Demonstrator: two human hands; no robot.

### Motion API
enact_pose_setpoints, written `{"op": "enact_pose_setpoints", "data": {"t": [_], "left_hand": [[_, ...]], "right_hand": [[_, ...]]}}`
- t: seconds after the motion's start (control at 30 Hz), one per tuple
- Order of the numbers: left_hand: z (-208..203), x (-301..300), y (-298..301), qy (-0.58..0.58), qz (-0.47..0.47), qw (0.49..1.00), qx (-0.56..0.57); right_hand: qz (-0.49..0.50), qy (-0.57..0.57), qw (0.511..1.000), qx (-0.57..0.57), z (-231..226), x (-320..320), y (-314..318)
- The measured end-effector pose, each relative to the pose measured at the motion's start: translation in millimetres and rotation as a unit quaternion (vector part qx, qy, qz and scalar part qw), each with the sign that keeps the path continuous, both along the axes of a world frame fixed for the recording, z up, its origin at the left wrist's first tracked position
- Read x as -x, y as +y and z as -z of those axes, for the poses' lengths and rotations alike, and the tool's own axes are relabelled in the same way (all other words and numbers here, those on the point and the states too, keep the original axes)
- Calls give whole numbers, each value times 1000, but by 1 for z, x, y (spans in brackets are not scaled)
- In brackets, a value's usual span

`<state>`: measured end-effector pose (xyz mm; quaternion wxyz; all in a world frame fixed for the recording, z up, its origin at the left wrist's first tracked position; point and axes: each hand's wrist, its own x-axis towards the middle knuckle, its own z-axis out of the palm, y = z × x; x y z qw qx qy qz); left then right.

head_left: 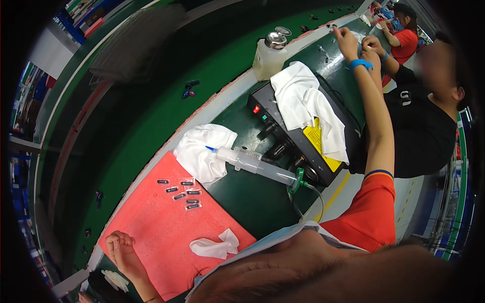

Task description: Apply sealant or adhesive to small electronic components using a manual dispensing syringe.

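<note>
My left hand (122,248) is over the left edge of a pink mat (166,242), its fingers curled together; anything inside them is hidden. Far off to the upper right reaches my right hand (346,44), a blue band round its wrist. Its fingertips pinch a small dark piece (331,26) too small to name, near the bench's far edge. Several small black parts (180,196) lie on the mat, most on clear film squares. Closer to me on the mat is a crumpled white cloth (217,246). A dispensing syringe (257,165) with a blue tip rests on another white cloth (204,151).
A black control box (283,131), draped with a white cloth (308,103), stands right of the mat. Behind it is a pump bottle (269,58). A green conveyor belt (151,126) carrying small parts runs alongside. A co-worker in black (404,126) sits at right, hands close to mine.
</note>
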<state>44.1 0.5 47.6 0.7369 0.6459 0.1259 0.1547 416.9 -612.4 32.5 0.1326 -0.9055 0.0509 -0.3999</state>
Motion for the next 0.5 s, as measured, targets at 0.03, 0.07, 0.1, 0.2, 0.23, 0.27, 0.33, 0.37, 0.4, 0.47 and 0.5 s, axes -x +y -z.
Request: {"op": "enact_pose_setpoints", "data": {"t": [0.03,0.07,0.1,0.2,0.23,0.27,0.33,0.37,0.4,0.47,0.5], "left_hand": [[3,2,3,-7,1,1000,13],[7,8,10,-5,-12,1000,25],[8,13,14,0,-24,999,24],[8,22,18,2,-37,998,54],[12,28,20,-14,-37,998,45],[16,31,22,-29,-41,998,33],[24,40,33,-14,-20,999,41],[25,31,32,-15,13,998,54],[25,24,30,-16,42,997,66],[14,25,23,38,54,998,-7],[16,23,22,47,60,995,-59]], "right_hand": [[3,-3,1000,0,-12,4,-10],[-10,22,999,-39,-16,-3,-4],[-23,49,996,-78,-19,-10,2],[-100,74,982,-144,-34,-3,-22],[-174,52,977,-109,-33,0,-9],[-203,1,979,-9,-39,10,-1],[-128,126,854,-488,-86,68,101],[-253,183,781,-540,-102,92,92],[-276,200,752,-563,-117,118,108],[-317,239,704,-588,-122,150,159],[-336,294,697,-562,-127,170,186]]}}
